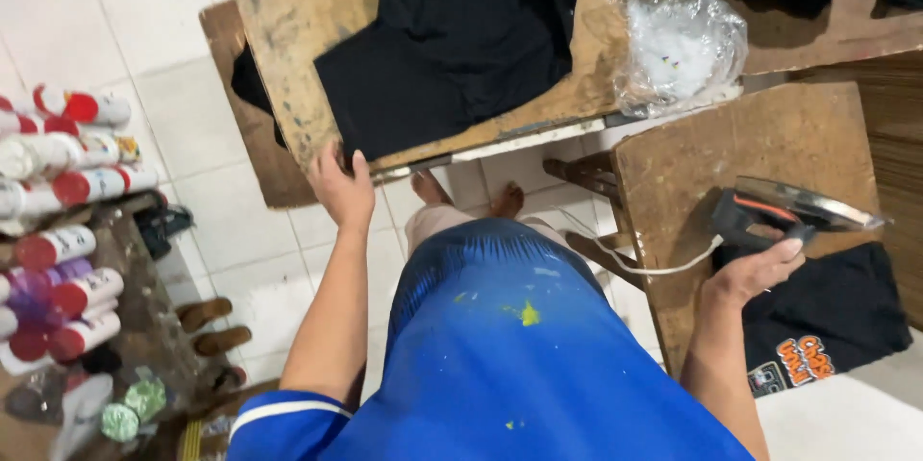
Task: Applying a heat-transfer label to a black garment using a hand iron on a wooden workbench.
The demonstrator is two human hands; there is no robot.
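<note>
A: Blue paint-flecked shirt point(500, 346) up close. Right hand point(755, 269) wraps the iron point(788, 216)'s handle over the small wooden board point(740, 149).

B: Left hand point(341, 187) pins the black cloth point(452, 48) at the table edge point(288, 86), fingers closed.

A: Iron's long axis runs left-right, tip pointing right. Best kept level, cord point(654, 264) clear.
</note>
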